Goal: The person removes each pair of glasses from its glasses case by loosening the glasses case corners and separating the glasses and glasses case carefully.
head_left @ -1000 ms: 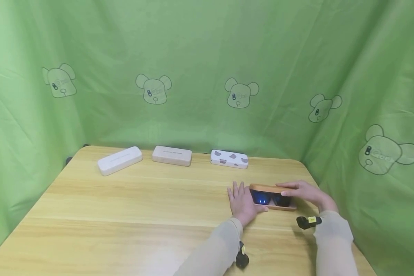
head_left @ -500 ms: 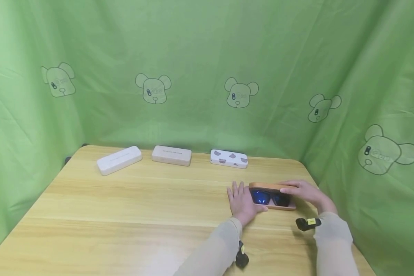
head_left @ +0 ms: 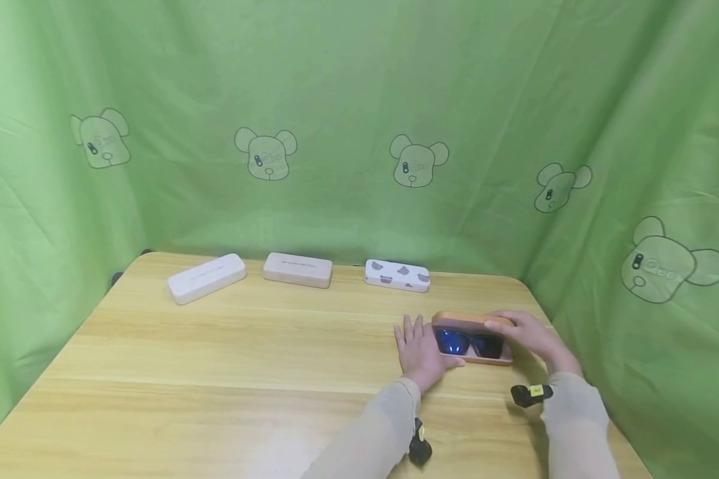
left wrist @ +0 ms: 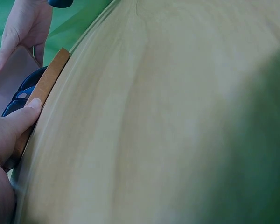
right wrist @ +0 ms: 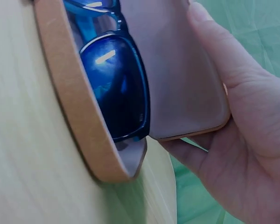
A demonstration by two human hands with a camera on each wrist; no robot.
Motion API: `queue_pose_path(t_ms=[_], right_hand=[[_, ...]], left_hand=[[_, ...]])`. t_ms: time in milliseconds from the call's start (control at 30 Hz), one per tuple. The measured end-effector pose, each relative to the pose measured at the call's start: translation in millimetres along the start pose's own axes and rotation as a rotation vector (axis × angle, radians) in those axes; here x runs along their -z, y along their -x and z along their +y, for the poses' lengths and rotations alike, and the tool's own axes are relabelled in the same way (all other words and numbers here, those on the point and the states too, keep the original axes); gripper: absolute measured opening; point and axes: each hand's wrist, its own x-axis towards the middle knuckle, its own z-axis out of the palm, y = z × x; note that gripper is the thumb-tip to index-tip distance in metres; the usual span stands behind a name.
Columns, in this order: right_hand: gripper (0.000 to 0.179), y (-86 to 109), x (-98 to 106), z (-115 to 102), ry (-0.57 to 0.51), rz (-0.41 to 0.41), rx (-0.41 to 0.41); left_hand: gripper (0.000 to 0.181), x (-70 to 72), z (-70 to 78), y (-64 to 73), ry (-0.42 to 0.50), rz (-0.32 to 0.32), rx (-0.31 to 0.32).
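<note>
An orange-brown glasses case [head_left: 490, 362] lies on the table with its lid [right wrist: 182, 74] raised. Inside it sit sunglasses [right wrist: 115, 86] with dark blue mirrored lenses. My right hand [head_left: 530, 332] grips the lid, thumb on the inner side and fingers behind it. At the case's left end, my left hand [head_left: 422, 356] rests on the table with straight, spread fingers. Its thumb [left wrist: 23, 116] presses along the front wall of the case. The case's back and hinge are hidden.
Along the far table edge lie a white case [head_left: 208, 278], a beige case [head_left: 297, 270] with printed lettering, and a white case with brown bear-head patches [head_left: 397, 275]. Green curtains [head_left: 341, 86] surround the wooden table [head_left: 216, 372].
My right hand has tilted the lid further up and back, showing more of the sunglasses and the lid's lining. My left hand has stayed put.
</note>
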Motion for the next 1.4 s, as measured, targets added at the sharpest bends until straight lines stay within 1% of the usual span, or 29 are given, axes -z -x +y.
queue_pose_path(t_ms=[200,500,667,767,833,1033,1300,1400], right_hand=[[0.055,0.8,-5,-1,-0.01,0.046,0.021],[0.063,2.5,-11,-4,-0.022,0.109,0.048],[0.07,5.2,-11,-6,-0.013,0.14,0.026],[0.072,8.5,-10,-8,-0.001,0.159,0.011],[0.072,11.2,-10,-10,-0.002,0.178,0.015],[0.069,20.0,-10,-16,0.002,0.25,0.059],[0.073,32.3,-10,-27,0.022,0.291,0.075],[0.072,36.3,-12,-31,0.039,0.319,0.104]], left_hand=[[0.107,0.1,-0.2,-0.9,0.009,-0.007,0.003],[0.104,1.5,0.3,0.5,-0.001,0.006,-0.001],[0.106,0.2,-0.2,0.1,-0.008,0.017,-0.005],[0.106,0.6,-0.4,0.5,-0.002,0.018,-0.007],[0.106,1.2,-0.6,1.0,0.001,0.019,-0.008],[0.105,3.0,-0.8,2.2,-0.001,0.012,-0.008],[0.105,4.2,-0.3,4.0,0.002,0.014,-0.01],[0.105,4.3,0.0,3.4,-0.004,0.014,-0.004]])
